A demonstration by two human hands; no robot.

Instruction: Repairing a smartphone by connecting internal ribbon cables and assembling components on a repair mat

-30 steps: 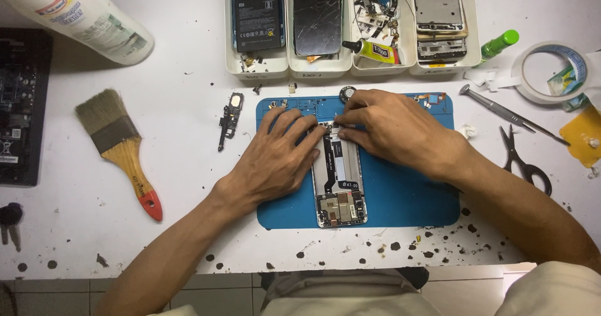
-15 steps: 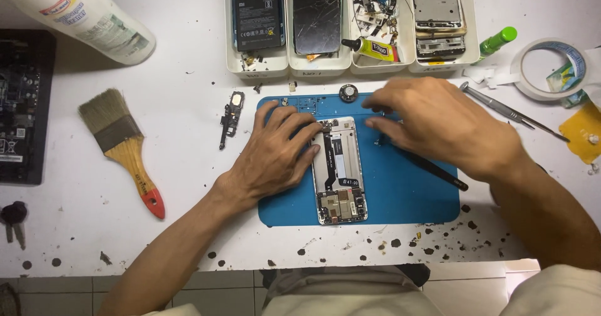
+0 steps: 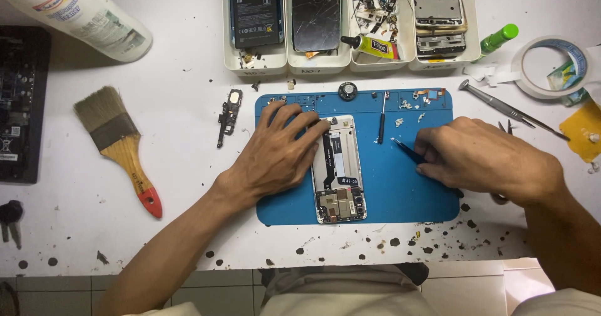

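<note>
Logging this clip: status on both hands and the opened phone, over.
Left hand flat on the opened phone, steadying it on the blue mat. Right hand grips black tweezers, tips off the phone. Small screwdriver lies between them.

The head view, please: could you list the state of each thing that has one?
Phone: back cover off, insides exposed, lying flat on blue mat.
Left hand: pressing on the phone.
Right hand: holding black tweezers.
Small screwdriver: lying loose on mat.
Tape roll: lying flat.
</note>
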